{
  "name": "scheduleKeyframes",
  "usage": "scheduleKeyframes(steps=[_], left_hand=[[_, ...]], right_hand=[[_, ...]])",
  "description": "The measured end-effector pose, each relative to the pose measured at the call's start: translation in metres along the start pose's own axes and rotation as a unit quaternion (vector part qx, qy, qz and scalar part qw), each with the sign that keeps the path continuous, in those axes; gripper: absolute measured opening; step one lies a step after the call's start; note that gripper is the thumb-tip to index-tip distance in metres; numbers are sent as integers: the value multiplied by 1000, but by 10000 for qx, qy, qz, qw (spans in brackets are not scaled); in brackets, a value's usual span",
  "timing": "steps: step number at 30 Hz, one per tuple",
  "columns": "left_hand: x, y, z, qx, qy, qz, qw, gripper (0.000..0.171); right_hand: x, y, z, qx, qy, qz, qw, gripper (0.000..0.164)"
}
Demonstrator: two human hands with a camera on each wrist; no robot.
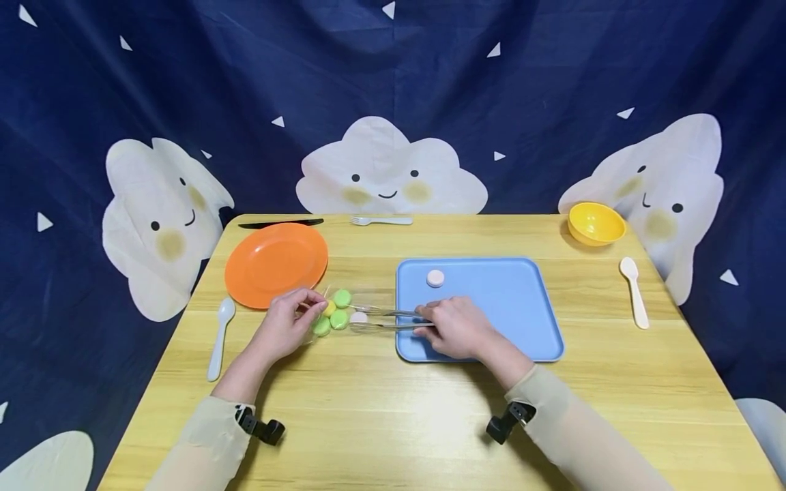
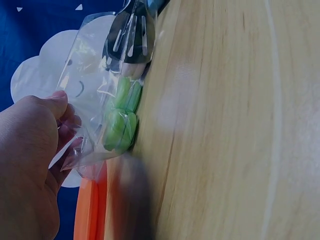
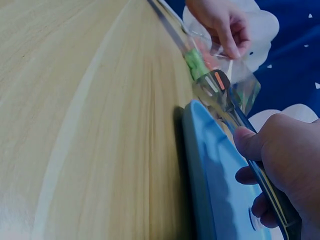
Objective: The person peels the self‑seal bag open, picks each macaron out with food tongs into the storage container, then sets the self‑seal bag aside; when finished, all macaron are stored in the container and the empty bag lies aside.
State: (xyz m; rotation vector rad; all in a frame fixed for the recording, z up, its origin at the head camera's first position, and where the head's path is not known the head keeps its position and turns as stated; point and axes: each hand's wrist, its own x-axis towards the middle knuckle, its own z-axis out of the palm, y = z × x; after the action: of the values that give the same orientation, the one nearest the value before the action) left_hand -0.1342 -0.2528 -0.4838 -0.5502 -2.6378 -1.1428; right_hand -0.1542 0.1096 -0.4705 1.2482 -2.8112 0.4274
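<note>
My left hand (image 1: 285,324) pinches the edge of a clear plastic bag (image 2: 82,60). Inside the bag are several green macarons (image 1: 340,319), a yellow macaron (image 1: 330,308) and a whitish macaron (image 1: 359,317). My right hand (image 1: 457,327) grips metal tongs (image 1: 399,326) with its thumb on one arm and fingers on the other. The slotted tong heads (image 2: 131,37) reach into the bag's mouth, beside the whitish macaron; whether they squeeze it I cannot tell. Below the right hand lies a blue tray (image 1: 516,307), bearing one pale pink macaron (image 1: 435,278) near its back left.
Behind the left hand sits an orange plate (image 1: 276,266), with a black knife (image 1: 279,223) and a white fork (image 1: 381,220) at the back edge. A pale spoon (image 1: 220,337) lies left. At the right are a yellow bowl (image 1: 595,225) and a cream spoon (image 1: 634,293).
</note>
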Motion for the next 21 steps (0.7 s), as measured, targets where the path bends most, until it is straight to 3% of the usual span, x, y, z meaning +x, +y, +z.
scheduleKeyframes(steps=[8, 15, 21], left_hand=[[-1, -1, -1, 31, 29, -33, 10000, 4], [-1, -3, -2, 68, 172, -25, 9998, 5], [-1, -4, -3, 116, 234, -72, 9996, 6]], right_hand=[[-13, 11, -16, 187, 66, 101, 9998, 25], [-33, 29, -39, 75, 396, 420, 9983, 35], [-55, 51, -55, 26, 717, 659, 9952, 21]])
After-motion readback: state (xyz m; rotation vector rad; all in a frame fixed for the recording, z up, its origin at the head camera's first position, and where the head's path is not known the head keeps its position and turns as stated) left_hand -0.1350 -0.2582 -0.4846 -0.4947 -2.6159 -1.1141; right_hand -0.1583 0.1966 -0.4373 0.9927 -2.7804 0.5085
